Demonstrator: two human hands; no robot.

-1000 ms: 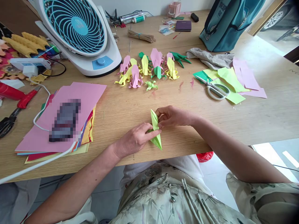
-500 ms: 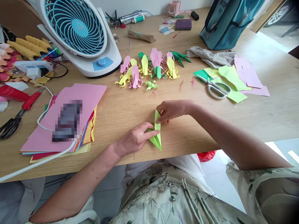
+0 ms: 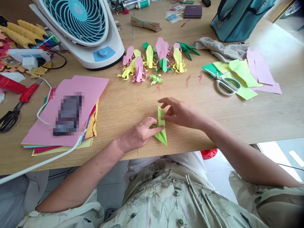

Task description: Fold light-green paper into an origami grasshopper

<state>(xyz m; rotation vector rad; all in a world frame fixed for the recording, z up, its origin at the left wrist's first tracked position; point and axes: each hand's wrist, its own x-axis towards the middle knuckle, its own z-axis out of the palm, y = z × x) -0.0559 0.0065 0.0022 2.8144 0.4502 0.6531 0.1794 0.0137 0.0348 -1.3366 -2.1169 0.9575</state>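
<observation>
A folded light green paper [image 3: 162,136] lies on the wooden table near its front edge, narrow and pointed at both ends. My left hand [image 3: 142,133] grips it from the left, its index finger pressed across the middle and the thumb beside it. On the right, my right hand [image 3: 181,114] is at the paper's upper part, fingers apart, with the thumb side touching or very near its right edge. Folded paper figures [image 3: 149,61] in pink, yellow and green stand in a group further back.
A fan [image 3: 102,57] stands back left, above a stack of coloured paper [image 3: 87,91] with a blurred dark object and a white cable. Scissors [image 3: 228,86] rest on green sheets at right, near a grey cloth [image 3: 213,49] and a teal bag [image 3: 235,25]. Black-handled scissors [image 3: 10,119] lie far left.
My right hand has loosened from the paper's upper part, its fingers now spread. My left hand still holds the paper down. The whole view has shifted slightly.
</observation>
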